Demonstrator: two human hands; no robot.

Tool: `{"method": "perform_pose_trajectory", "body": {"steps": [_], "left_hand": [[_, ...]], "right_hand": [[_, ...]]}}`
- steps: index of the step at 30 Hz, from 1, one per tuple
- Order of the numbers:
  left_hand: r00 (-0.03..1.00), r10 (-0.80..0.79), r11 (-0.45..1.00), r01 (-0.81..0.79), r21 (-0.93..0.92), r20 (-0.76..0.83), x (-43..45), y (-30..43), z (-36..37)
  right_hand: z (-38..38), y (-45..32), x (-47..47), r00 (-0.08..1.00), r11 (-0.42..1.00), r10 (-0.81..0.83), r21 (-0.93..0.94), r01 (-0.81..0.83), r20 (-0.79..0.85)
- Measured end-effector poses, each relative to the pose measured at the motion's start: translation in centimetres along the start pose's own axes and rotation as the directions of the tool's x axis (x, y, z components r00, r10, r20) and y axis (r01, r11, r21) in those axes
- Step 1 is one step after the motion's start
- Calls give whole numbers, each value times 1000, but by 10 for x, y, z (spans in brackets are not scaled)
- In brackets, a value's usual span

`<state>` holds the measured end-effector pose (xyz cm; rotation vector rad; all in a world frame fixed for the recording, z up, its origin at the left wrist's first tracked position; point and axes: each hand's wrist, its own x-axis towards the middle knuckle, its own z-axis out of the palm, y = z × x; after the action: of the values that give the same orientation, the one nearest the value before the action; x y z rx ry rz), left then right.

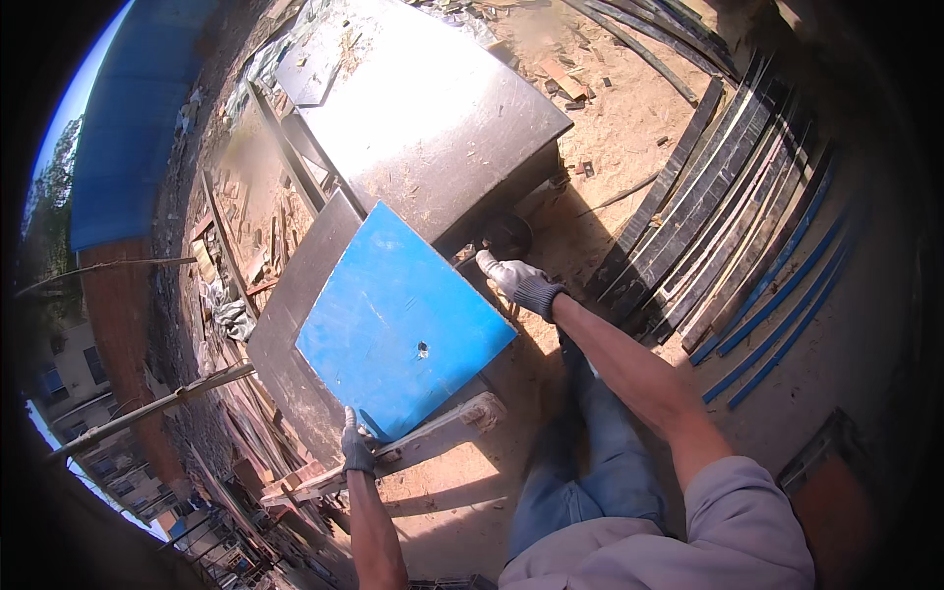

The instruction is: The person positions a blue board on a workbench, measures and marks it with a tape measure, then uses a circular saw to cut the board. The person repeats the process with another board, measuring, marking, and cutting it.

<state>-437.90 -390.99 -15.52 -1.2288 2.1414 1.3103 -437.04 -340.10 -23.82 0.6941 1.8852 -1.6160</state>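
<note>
A blue panel (402,317) with a small hole in its face lies on a dull metal tabletop (284,354). My left hand (356,442), in a grey and white work glove, is at the panel's near left corner, its thumb by the edge; the other fingers are hidden. My right hand (512,276), gloved alike, reaches to a dark round part (507,236) beneath the larger metal tabletop (442,125). What its fingers hold there cannot be made out. A rough timber (442,435) runs along the near side of the table.
Long dark boards (693,206) and thin blue-edged strips (789,324) lie stacked at the right. Wood scraps (564,80) litter the sandy ground. A pole (158,405) juts in from the left, near piled offcuts (258,420). A metal rail (284,151) borders the larger tabletop.
</note>
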Motion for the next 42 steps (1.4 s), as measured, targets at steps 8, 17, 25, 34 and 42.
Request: {"method": "perform_pose_trajectory", "body": {"steps": [8,17,25,34,42], "left_hand": [[978,208,960,-201,-196,17,-72,-6,8],[410,660,535,-845,-10,630,-270,-15,223],[447,522,-93,-817,569,727,-203,-5,514],[655,268,-100,-711,697,707,-98,47,703],[424,42,415,-831,370,905,-186,-29,670]], "right_hand": [[6,-8,-184,959,985,-116,95,145,-260],[-107,362,-487,915,599,26,739,309,-403],[-123,399,-569,741,-260,661,963,78,118],[-52,431,-639,308,-218,951,751,623,20],[-69,341,-665,176,-207,978,637,742,114]]}}
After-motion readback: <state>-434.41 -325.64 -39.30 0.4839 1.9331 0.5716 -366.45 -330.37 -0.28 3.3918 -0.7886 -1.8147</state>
